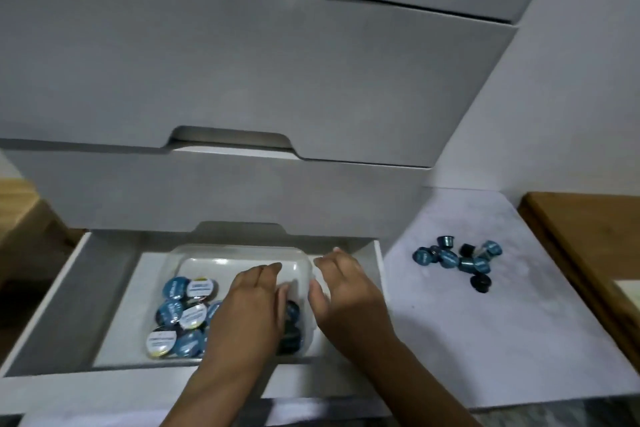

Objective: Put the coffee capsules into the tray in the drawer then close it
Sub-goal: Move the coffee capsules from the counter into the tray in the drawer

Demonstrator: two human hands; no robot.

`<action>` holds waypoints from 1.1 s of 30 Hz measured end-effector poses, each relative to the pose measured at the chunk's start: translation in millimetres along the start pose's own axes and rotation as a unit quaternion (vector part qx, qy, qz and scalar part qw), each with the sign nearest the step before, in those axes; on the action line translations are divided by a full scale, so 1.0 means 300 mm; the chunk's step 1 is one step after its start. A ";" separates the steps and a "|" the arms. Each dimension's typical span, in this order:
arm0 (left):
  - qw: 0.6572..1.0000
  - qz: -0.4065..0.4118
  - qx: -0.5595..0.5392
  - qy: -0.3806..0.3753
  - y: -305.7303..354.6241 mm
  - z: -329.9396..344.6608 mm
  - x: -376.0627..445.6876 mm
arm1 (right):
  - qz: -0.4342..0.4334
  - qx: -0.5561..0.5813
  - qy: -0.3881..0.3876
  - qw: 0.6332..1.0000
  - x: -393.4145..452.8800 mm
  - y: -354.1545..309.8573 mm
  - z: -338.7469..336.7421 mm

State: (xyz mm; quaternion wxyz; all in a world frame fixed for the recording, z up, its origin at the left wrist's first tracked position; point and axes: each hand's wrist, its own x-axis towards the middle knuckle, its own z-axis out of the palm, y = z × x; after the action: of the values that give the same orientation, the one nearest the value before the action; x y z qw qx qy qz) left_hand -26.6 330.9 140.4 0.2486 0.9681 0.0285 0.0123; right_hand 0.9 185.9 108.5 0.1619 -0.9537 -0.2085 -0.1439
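Observation:
The bottom drawer (52, 305) of a white chest stands pulled out. A clear plastic tray (242, 255) inside it holds several blue and white coffee capsules (183, 315). My left hand (249, 308) hovers over the tray's right half, fingers straight and together, hiding some capsules. My right hand (343, 291) sits just right of the tray, over its right rim, fingers relaxed, holding nothing that I can see. Several more blue and dark capsules (460, 262) lie in a loose heap on the white surface to the right of the drawer.
Closed white drawer fronts (242, 80) rise above the open drawer. A wooden board (588, 253) lies at the right edge of the white surface (485, 340). A wooden surface (20, 229) shows at the far left.

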 end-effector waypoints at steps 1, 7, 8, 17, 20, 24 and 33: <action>1.000 0.009 -0.011 -0.001 0.058 0.029 0.009 | 0.006 -0.010 -0.004 1.000 -0.008 0.059 -0.029; 0.996 0.048 -0.069 -0.032 0.439 0.239 0.049 | 0.093 0.034 0.014 0.995 -0.106 0.440 -0.198; 0.995 0.048 -0.078 -0.039 0.490 0.277 0.055 | 0.103 0.031 0.014 0.994 -0.130 0.511 -0.203; 0.988 -0.001 -0.147 -0.044 0.740 0.612 0.140 | 0.202 0.028 -0.086 0.975 -0.304 1.006 -0.152; 0.987 -0.037 -0.156 -0.018 0.728 0.707 0.204 | 0.199 0.029 -0.098 0.975 -0.326 1.095 -0.121; 0.981 -0.067 -0.182 0.016 0.715 0.781 0.305 | 0.192 0.037 -0.093 0.976 -0.314 1.157 -0.089; 0.973 -0.058 -0.221 0.040 0.660 0.903 0.398 | 0.135 0.065 -0.132 0.980 -0.292 1.179 -0.022</action>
State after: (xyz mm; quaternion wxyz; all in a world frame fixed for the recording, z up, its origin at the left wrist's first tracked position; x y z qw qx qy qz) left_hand 112.5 34.7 -0.3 0.4558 0.8845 0.0906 0.0423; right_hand 80.3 -151.9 -3.4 0.2127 -0.9711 -0.1060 0.0207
